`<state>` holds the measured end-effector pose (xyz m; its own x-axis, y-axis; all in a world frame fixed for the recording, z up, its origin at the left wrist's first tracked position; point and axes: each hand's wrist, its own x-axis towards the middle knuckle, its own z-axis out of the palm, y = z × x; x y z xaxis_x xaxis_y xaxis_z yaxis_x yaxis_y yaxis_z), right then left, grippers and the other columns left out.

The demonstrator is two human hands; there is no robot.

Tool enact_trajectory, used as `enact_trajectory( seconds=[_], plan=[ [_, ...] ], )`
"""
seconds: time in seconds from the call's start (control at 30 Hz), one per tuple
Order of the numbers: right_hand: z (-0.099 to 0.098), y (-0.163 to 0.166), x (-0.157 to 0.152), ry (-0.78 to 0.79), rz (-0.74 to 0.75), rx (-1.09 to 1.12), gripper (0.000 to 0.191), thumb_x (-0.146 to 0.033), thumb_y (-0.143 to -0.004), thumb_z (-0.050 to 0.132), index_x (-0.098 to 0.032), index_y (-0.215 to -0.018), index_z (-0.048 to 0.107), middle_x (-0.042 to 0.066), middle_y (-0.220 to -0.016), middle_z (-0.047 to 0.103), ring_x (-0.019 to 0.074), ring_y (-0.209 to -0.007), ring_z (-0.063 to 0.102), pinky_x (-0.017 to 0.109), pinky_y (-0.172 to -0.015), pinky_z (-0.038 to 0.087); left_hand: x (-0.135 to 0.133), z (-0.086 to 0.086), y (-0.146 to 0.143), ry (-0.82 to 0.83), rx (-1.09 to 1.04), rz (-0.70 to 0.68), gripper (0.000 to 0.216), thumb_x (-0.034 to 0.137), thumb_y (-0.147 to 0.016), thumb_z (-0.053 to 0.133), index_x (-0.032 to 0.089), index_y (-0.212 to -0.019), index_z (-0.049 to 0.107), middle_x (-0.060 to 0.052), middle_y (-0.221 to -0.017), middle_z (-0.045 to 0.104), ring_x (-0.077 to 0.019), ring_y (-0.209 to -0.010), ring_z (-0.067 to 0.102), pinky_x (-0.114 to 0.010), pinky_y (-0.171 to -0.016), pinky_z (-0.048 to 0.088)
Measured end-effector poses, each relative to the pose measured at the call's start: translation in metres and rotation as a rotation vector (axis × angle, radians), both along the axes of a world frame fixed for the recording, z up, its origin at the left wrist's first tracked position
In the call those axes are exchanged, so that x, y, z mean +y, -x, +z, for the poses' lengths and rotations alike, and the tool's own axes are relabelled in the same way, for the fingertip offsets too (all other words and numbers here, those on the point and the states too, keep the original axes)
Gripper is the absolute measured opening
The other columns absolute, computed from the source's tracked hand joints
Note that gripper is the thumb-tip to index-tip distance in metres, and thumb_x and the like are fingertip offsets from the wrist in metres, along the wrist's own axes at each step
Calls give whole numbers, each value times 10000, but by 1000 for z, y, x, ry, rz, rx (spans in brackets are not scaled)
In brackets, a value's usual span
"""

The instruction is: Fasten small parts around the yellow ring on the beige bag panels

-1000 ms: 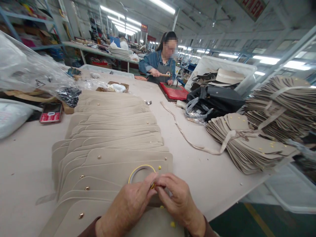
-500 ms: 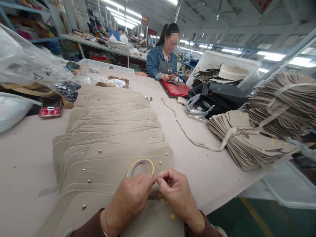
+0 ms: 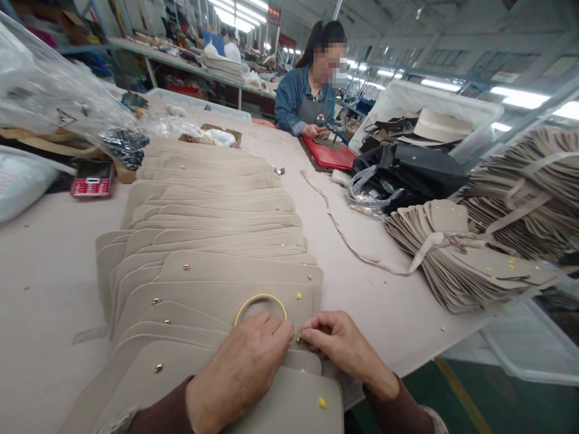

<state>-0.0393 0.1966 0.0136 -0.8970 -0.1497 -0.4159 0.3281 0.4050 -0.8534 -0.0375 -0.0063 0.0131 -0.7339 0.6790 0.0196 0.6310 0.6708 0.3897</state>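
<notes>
My left hand [image 3: 246, 358] is closed on a thin roll of yellow tape [image 3: 261, 296], whose ring shows above the knuckles. To its right, my right hand [image 3: 344, 346] pinches a tiny bit of yellow tape [image 3: 300, 333] between thumb and forefinger, right over a small metal snap [image 3: 298, 341]. Beneath both hands lie overlapping beige leather-like panels [image 3: 235, 271] with rounded corners and gold-coloured snaps. Yellow tape bits stick to some panels, one above the right fingertips [image 3: 298, 296] and another on the nearest panel [image 3: 321, 402]. My left palm and the rear of the ring are hidden.
Tied bundles of beige panels [image 3: 470, 253] sit at the right, beside a black bag [image 3: 407, 175] and a white bin [image 3: 479, 114]. A red-and-black phone [image 3: 93, 179] and plastic wrapping [image 3: 54, 90] lie left. Across the table, a person [image 3: 312, 90] works over a red pad [image 3: 328, 154].
My hands have moved apart from a near-touching pinch. The right fingertips are now down at a snap, and the left hand has shifted slightly right with the tape roll. The view has tilted slightly.
</notes>
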Motion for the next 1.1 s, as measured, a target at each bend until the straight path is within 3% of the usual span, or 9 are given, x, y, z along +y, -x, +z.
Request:
enact_trajectory(
  seconds=[0.43, 0.53, 0.63, 0.73, 0.8, 0.97, 1.1],
  plan=[
    [5, -5, -13, -418, 248, 304, 184, -143, -806, 560, -181, -684, 691, 0, -635, 692, 135, -583, 606, 214, -552, 373, -6, -1, 0, 10, -43, -78, 187, 30, -879, 447, 201, -927, 506, -25, -896, 575, -224, -799, 509, -328, -656, 419],
    [4, -7, -14, -414, 270, 311, 174, -115, -824, 543, -207, -859, 686, -9, -685, 698, 145, -631, 630, 222, -613, 416, -6, -3, -1, 14, -48, -73, 197, 20, -877, 436, 199, -923, 505, -29, -901, 577, -228, -812, 520, -337, -672, 437],
    [3, -10, -11, -404, 201, 301, 237, -129, -809, 597, -192, -1036, 609, -26, -656, 673, 155, -622, 628, 233, -634, 438, -6, -5, -1, 19, -47, -61, 197, 24, -881, 423, 202, -905, 503, -27, -898, 582, -226, -809, 529, -336, -676, 443],
    [3, -15, -3, -364, 111, 287, 50, -180, -814, 637, -179, -862, 622, -13, -670, 668, 147, -621, 616, 220, -600, 435, -6, -3, -1, 10, -54, -62, 192, 35, -883, 426, 213, -906, 494, -17, -878, 582, -209, -758, 537, -316, -644, 434],
    [2, -18, 2, -354, 118, 304, 90, -175, -831, 625, -183, -746, 650, -4, -696, 679, 139, -647, 620, 214, -609, 430, -5, -1, -1, 13, -64, -67, 191, 40, -887, 424, 218, -908, 490, -10, -858, 582, -197, -710, 538, -305, -613, 425],
    [-2, -19, 0, -454, 248, 381, 130, -142, -838, 621, -201, -790, 727, 19, -777, 724, 157, -735, 657, 233, -693, 439, -6, 0, -2, 50, -63, -93, 213, 22, -867, 421, 220, -909, 488, -11, -852, 585, -199, -697, 554, -305, -596, 418],
    [0, -11, -10, -548, 276, 355, 128, -165, -820, 627, -205, -769, 738, 20, -748, 725, 153, -696, 648, 225, -649, 414, -6, -2, -4, 22, 4, -103, 210, 14, -843, 448, 215, -893, 481, -15, -829, 581, -195, -662, 541, -304, -573, 403]
  ],
)
